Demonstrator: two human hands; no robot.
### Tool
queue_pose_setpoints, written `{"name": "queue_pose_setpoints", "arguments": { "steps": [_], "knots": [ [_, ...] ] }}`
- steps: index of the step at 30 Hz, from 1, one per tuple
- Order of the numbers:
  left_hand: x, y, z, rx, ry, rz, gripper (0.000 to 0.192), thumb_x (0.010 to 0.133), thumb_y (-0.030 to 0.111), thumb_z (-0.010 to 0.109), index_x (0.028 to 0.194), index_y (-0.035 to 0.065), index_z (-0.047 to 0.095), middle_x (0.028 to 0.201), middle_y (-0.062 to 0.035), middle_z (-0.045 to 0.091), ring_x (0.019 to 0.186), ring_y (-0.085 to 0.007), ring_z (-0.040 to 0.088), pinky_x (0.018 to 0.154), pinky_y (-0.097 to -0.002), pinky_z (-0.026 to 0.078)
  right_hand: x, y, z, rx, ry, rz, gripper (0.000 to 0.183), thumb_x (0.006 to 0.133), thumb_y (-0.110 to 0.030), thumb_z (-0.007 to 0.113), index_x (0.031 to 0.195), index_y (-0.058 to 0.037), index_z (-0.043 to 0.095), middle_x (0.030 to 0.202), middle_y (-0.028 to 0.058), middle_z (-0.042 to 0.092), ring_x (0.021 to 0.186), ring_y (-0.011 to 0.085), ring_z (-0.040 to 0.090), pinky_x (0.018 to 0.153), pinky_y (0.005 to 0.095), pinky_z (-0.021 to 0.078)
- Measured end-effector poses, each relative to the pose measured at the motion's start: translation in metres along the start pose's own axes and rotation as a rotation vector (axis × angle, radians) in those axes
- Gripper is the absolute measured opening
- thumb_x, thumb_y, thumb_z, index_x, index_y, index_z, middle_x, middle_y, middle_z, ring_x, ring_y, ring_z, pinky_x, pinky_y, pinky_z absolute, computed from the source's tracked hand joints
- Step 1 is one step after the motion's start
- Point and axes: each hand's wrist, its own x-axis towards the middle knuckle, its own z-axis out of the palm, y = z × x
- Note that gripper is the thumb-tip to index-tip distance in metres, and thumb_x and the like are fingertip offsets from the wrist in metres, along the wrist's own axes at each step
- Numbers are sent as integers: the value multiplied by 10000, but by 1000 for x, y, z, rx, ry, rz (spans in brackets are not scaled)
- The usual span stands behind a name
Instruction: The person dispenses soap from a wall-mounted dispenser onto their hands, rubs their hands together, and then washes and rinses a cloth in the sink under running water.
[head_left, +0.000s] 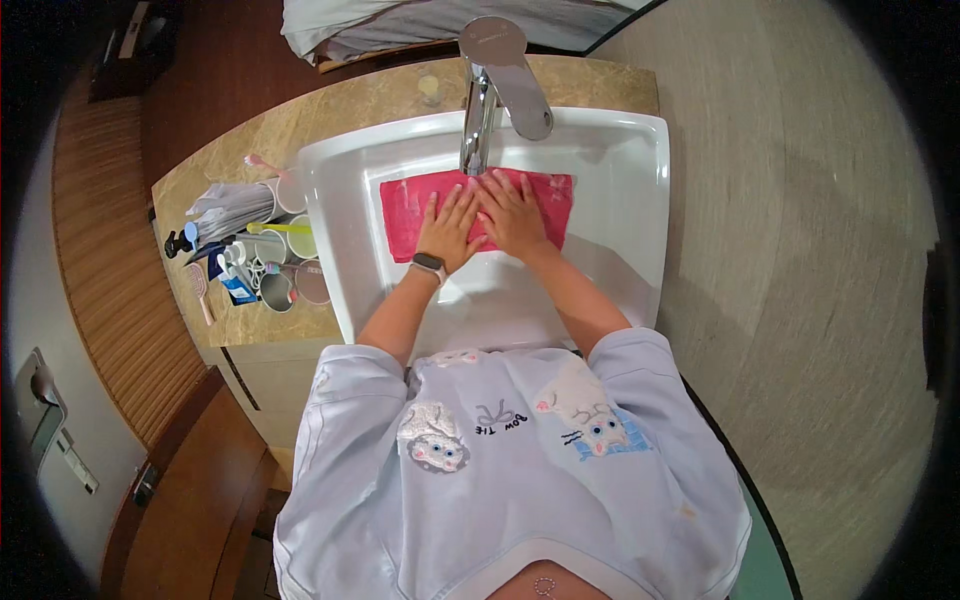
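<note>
A wet-looking red cloth lies spread flat across the bottom of a white washbasin, just below the spout of a chrome tap. My left hand, with a dark-faced band on its wrist, rests palm down on the cloth's middle, fingers apart. Beside it my right hand also lies flat on the cloth, its fingertips near the spout. The two hands nearly meet at the thumbs. Whether water is running cannot be told.
Left of the basin, a stone counter holds several cups, toothbrushes, tubes, a pink hairbrush and a bundle of thin white packets. The tap's lever reaches over the basin's back rim. A wall stands close on the right.
</note>
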Motion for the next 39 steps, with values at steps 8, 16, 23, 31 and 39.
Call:
{"name": "queue_pose_setpoints", "arguments": {
  "steps": [8,16,23,31,39],
  "knots": [
    [-11,-17,-15,-9,137,-366,745,826,440,471,1375,4,218,1442,-151,202,1335,-316,171,1037,-581,82,-14,13,-16,-212,20,484,696,797,-424,532,1332,-33,319,1399,110,300,1294,291,252,1002,615,127],
    [-7,-27,-22,-31,103,-228,749,813,491,480,1387,76,236,1439,-113,231,1337,-277,183,1051,-553,96,-21,39,-37,-68,-63,214,675,795,-392,544,1338,-58,322,1380,112,329,1293,282,264,1025,576,137],
    [0,-8,-18,-95,295,-588,842,721,508,584,1366,58,282,1397,-285,174,1303,-443,143,1017,-600,106,-14,14,-5,-88,184,645,721,768,-410,557,1331,-32,312,1379,216,262,1292,381,203,994,648,84],
    [5,-2,-3,-166,255,-2,709,679,353,652,1262,27,415,1219,-283,379,1083,-439,401,923,-496,340,1,-4,-2,124,96,74,499,737,-266,576,1212,-143,482,1146,172,448,1043,333,449,871,485,362],
    [16,0,-8,-85,-52,-30,380,728,242,613,1049,70,503,1082,-178,494,905,-328,517,703,-412,470,3,3,5,80,45,111,236,707,-219,595,925,-134,570,870,59,570,743,244,570,645,390,448]
  ]
}}
